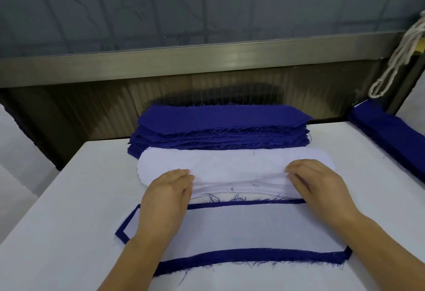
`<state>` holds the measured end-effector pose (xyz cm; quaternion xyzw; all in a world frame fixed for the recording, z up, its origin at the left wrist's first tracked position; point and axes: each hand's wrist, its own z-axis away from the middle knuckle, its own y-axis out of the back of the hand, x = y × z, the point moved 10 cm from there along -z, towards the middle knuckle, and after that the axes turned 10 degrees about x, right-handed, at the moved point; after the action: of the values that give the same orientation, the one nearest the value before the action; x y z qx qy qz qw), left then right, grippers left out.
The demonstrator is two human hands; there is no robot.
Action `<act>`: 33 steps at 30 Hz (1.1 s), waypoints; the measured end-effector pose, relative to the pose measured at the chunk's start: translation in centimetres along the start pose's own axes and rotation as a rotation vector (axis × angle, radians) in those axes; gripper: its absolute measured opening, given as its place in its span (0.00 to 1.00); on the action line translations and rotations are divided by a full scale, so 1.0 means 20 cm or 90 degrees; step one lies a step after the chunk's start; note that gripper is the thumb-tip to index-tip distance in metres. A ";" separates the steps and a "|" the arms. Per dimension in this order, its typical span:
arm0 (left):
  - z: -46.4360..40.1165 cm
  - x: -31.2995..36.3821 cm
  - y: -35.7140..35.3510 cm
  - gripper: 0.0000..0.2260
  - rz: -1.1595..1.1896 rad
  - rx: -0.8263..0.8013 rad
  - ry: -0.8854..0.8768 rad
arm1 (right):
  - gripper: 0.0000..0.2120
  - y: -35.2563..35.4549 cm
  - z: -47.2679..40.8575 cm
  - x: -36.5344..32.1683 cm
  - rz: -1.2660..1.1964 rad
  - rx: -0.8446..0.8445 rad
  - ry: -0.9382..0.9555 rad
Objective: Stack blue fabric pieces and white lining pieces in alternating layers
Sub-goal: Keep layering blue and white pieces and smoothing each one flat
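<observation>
The left hand (pixel 169 193) and the right hand (pixel 319 183) both pinch the near edge of the top piece on the white lining pile (pixel 230 166), which lies between the blue fabric stack (pixel 220 127) and the started layered stack (pixel 241 228). The lining looks light, limp and clingy; holding it near both ends should keep it flat.

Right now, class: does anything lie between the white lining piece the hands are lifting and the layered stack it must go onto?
Nothing visible does. The left hand and right hand pinch the top white lining piece; the layered stack lies directly in front, its white top bare.
</observation>
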<state>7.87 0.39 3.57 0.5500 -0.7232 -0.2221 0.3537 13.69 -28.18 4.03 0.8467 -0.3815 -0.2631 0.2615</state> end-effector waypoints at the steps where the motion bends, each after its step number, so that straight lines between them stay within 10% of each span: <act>1: 0.00 0.00 0.00 0.10 -0.001 0.013 -0.006 | 0.07 0.00 0.00 0.01 -0.004 0.007 -0.013; 12: 0.00 0.02 -0.03 0.23 -0.016 0.014 -0.007 | 0.05 0.00 0.00 0.02 -0.079 -0.020 -0.046; 29: -0.02 0.07 0.18 0.08 0.041 0.075 -0.025 | 0.12 0.22 -0.01 -0.11 -0.140 0.074 -0.023; 33: -0.02 0.04 0.26 0.08 0.211 -0.044 0.056 | 0.07 0.25 0.00 -0.09 -0.220 0.005 -0.126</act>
<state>4.67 1.11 7.72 0.4200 -0.7797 -0.1611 0.4356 10.15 -29.74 7.75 0.8704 -0.2553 -0.3849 0.1706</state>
